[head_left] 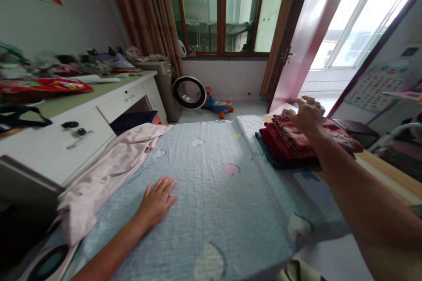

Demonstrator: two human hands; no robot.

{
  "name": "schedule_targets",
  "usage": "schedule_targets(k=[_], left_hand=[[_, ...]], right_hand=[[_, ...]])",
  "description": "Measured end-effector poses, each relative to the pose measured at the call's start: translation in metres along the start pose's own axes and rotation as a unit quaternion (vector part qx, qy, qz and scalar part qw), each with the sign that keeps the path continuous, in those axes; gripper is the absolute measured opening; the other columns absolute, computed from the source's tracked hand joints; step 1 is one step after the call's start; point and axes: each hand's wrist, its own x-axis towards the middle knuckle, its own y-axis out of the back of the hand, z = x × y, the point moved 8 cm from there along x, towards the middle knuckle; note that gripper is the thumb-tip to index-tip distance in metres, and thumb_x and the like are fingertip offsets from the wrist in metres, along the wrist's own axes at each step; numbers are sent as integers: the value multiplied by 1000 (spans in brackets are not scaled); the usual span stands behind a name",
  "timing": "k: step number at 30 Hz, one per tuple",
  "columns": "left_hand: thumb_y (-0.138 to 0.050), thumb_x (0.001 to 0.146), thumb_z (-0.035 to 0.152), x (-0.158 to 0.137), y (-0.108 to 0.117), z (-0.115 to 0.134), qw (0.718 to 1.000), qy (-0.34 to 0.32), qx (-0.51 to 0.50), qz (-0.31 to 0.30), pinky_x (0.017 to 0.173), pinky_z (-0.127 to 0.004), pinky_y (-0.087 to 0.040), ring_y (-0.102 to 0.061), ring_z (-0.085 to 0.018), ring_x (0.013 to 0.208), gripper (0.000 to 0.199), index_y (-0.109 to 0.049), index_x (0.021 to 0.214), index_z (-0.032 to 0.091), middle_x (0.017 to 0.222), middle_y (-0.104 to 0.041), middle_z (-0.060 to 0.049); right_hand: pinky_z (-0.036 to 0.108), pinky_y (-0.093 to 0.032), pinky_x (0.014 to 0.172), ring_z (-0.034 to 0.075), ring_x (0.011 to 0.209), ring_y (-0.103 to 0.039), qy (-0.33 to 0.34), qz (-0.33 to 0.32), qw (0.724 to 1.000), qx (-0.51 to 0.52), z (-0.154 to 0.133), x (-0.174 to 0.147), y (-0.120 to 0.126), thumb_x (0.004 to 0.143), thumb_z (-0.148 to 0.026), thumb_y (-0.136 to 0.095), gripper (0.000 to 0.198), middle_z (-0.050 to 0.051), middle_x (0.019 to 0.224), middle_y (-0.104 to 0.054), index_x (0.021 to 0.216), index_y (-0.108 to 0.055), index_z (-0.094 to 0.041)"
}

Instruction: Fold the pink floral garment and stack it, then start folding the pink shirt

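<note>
My left hand [158,200] lies flat on a pale blue sheet [211,197] with heart shapes, its fingers stretched out. Over at the right, my right hand [308,114] is just above a stack of folded clothes [286,140], fingers apart and slightly bent. Whether its fingertips touch the stack I cannot tell. A patterned red garment tops the pile, with plain dark red and dark teal folded pieces beneath. Along the sheet's left side lies a crumpled pale pink garment [115,162].
A white desk [121,96] heaped with odds and ends runs along the left. Beyond the sheet stand a round black-rimmed object [189,92] and a blue and orange ride-on toy [219,105]. An open door [293,39] is at the back right.
</note>
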Motion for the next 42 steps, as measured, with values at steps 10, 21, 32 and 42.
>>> schedule_targets(k=[10,21,32,42], left_hand=[[-44,98,39,-14,6,6,997,36,-54,46,119,-51,-26,-35,-27,147,50,-49,145,25,156,-44,-8],[-58,92,31,-20,14,1,984,22,-132,121,117,-51,-32,-44,-26,140,40,-60,131,22,145,-55,-11],[-57,85,23,-36,24,-79,948,238,-81,194,111,-50,-38,-48,-33,134,35,-68,118,17,137,-59,-15],[-44,90,15,-32,46,-123,941,311,44,123,107,-52,-37,-41,-39,138,44,-60,130,11,148,-47,-24]], right_hand=[[46,-40,104,31,129,-51,164,-327,926,94,-229,-199,-159,90,-29,-58,43,15,148,-50,132,-60,-19],[45,-32,110,30,131,-47,135,-282,946,82,-250,-253,-207,95,-33,-49,37,12,141,-56,127,-63,-20],[45,-36,107,29,129,-48,135,-263,951,91,-242,-253,-216,95,-35,-50,39,11,140,-57,128,-62,-19],[47,-36,106,30,128,-49,134,-263,950,102,-239,-253,-220,95,-37,-49,39,11,140,-57,128,-61,-19]])
